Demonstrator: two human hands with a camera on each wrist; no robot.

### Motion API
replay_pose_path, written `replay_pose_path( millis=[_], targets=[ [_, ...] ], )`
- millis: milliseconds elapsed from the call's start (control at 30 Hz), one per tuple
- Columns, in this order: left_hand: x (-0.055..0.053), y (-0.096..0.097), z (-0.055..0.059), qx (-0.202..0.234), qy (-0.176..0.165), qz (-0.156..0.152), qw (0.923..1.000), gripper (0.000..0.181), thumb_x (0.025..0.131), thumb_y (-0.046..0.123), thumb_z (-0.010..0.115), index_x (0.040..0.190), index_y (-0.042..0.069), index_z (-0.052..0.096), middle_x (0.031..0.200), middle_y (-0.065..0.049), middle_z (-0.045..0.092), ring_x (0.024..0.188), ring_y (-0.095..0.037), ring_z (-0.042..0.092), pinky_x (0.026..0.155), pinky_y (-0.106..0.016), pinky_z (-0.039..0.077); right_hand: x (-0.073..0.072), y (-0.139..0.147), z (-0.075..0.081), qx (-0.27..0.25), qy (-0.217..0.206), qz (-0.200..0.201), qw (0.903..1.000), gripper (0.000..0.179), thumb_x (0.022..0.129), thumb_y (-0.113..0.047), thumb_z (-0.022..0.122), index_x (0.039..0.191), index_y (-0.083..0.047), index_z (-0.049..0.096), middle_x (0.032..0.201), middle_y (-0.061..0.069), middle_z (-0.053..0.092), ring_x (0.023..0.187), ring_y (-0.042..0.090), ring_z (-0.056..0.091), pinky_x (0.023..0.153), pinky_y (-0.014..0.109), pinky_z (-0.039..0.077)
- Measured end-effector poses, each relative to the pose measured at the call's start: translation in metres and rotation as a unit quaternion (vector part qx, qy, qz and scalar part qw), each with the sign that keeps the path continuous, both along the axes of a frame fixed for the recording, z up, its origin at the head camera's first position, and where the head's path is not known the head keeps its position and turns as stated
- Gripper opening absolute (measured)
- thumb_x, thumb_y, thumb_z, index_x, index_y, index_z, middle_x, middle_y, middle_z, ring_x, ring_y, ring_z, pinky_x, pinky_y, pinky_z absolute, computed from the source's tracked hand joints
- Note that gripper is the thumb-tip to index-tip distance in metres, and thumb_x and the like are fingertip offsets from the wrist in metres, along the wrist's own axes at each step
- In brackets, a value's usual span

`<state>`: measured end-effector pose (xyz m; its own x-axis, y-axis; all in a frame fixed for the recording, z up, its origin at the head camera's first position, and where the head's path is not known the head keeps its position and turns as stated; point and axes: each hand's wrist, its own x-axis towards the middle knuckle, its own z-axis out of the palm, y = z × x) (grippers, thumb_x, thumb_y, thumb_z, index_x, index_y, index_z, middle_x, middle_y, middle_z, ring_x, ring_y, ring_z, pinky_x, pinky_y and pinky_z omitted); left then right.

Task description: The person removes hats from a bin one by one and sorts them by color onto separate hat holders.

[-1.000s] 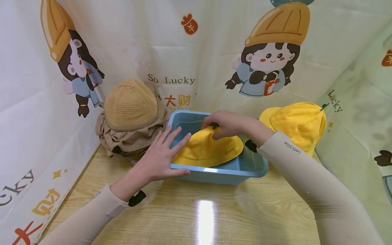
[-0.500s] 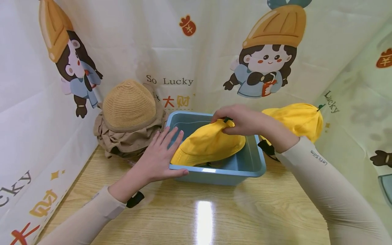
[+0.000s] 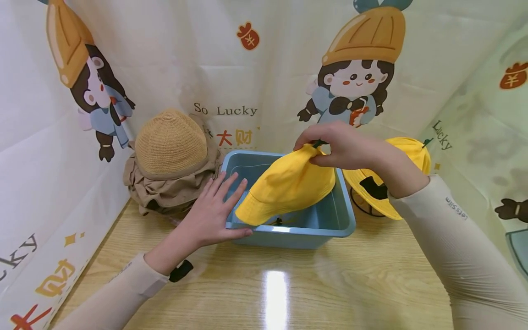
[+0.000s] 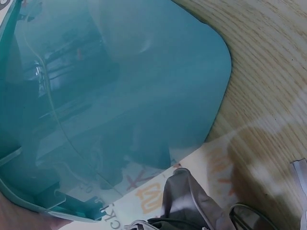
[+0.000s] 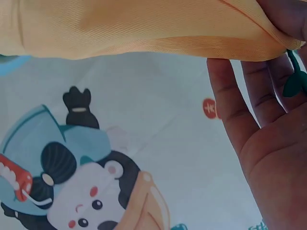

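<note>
My right hand (image 3: 340, 146) pinches a yellow bucket hat (image 3: 288, 185) by its crown, beside a small green leaf-shaped tab (image 5: 295, 81). The hat hangs tilted over the blue plastic basin (image 3: 288, 241), its brim lowest at the left near the front rim. My left hand (image 3: 214, 213) lies with fingers spread and straight over the basin's front left corner. In the left wrist view, the outer wall of the basin (image 4: 144, 86) fills most of the picture, and only a bit of the hand shows at the lower left.
Left of the basin, a tan knitted hat (image 3: 171, 144) sits on top of a brown fabric hat (image 3: 165, 195). A second yellow hat (image 3: 414, 153) rests on a dark wire stand (image 3: 363, 206) at the right. Printed curtains (image 3: 272, 68) stand behind and beside the wooden table (image 3: 231, 293).
My right hand has lifted the yellow hat up and to the right, tilting it and baring the basin's floor. The left hand stays at the basin's corner.
</note>
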<state>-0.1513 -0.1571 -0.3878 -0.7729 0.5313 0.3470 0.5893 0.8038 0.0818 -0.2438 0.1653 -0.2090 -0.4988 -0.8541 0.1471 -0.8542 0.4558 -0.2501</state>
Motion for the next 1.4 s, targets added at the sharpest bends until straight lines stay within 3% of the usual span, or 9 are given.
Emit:
replay_pose_path(
  millis=[367,700,867,1000,1100,1267,1400],
  targets=[
    [-0.001,0.0,-0.002,0.001,0.007,0.0,1.0,0.109,0.078,0.09,0.04,0.159,0.019,0.027,0.162,-0.016,0.026,0.148,-0.045,0.021,0.113,-0.066,0.026,0.003,0.018,0.014,-0.06,0.031,0.023,0.9974,0.042,0.077,0.012,0.078,0.108,-0.013,0.07,0.107,-0.004,0.07,0.096,0.015,0.062,0.086,0.022,0.048],
    [-0.001,0.0,0.0,-0.008,-0.011,0.0,0.9999,0.108,0.079,0.09,0.04,0.16,0.021,0.023,0.163,-0.016,0.023,0.15,-0.045,0.017,0.114,-0.066,0.024,0.005,0.037,0.026,-0.124,0.124,0.021,0.9842,0.042,0.068,0.024,0.077,0.096,-0.007,0.07,0.102,0.003,0.072,0.099,0.016,0.063,0.092,0.01,0.044],
    [-0.001,0.0,-0.001,-0.009,-0.013,0.0,0.9999,0.106,0.079,0.087,0.045,0.16,0.022,0.022,0.163,-0.016,0.023,0.15,-0.044,0.016,0.114,-0.065,0.024,0.006,0.05,0.038,-0.141,0.133,0.02,0.9809,0.038,0.07,0.027,0.072,0.097,0.0,0.07,0.102,0.009,0.071,0.108,0.005,0.062,0.093,0.011,0.045],
    [-0.001,0.001,0.0,-0.012,-0.011,0.002,0.9999,0.107,0.079,0.085,0.05,0.16,0.022,0.023,0.163,-0.016,0.023,0.15,-0.044,0.016,0.114,-0.065,0.024,0.009,0.061,0.047,-0.143,0.137,-0.005,0.9802,0.036,0.072,0.027,0.07,0.098,0.002,0.069,0.103,0.012,0.07,0.108,-0.001,0.059,0.089,0.009,0.046],
    [0.0,0.002,0.0,-0.009,-0.016,0.004,0.9998,0.106,0.079,0.084,0.051,0.16,0.021,0.023,0.163,-0.017,0.024,0.15,-0.044,0.015,0.114,-0.065,0.024,0.011,0.072,0.049,-0.144,0.147,-0.028,0.9781,0.037,0.072,0.028,0.07,0.097,0.001,0.07,0.103,0.009,0.071,0.107,-0.003,0.059,0.09,0.009,0.046],
    [0.001,0.003,0.0,-0.001,-0.024,0.007,0.9997,0.104,0.08,0.081,0.053,0.16,0.022,0.023,0.162,-0.017,0.025,0.151,-0.043,0.014,0.114,-0.065,0.024,0.011,0.093,0.049,-0.174,0.153,-0.041,0.9719,0.043,0.067,0.034,0.067,0.095,0.001,0.072,0.106,-0.01,0.069,0.107,-0.004,0.06,0.09,0.009,0.046],
    [0.0,0.003,-0.001,0.0,-0.023,0.004,0.9997,0.103,0.081,0.081,0.052,0.16,0.021,0.025,0.161,-0.017,0.026,0.15,-0.044,0.015,0.113,-0.066,0.025,0.011,0.11,0.053,-0.188,0.168,-0.046,0.9667,0.046,0.063,0.038,0.065,0.094,0.005,0.072,0.107,-0.012,0.068,0.108,-0.002,0.062,0.091,0.01,0.046]
  ],
)
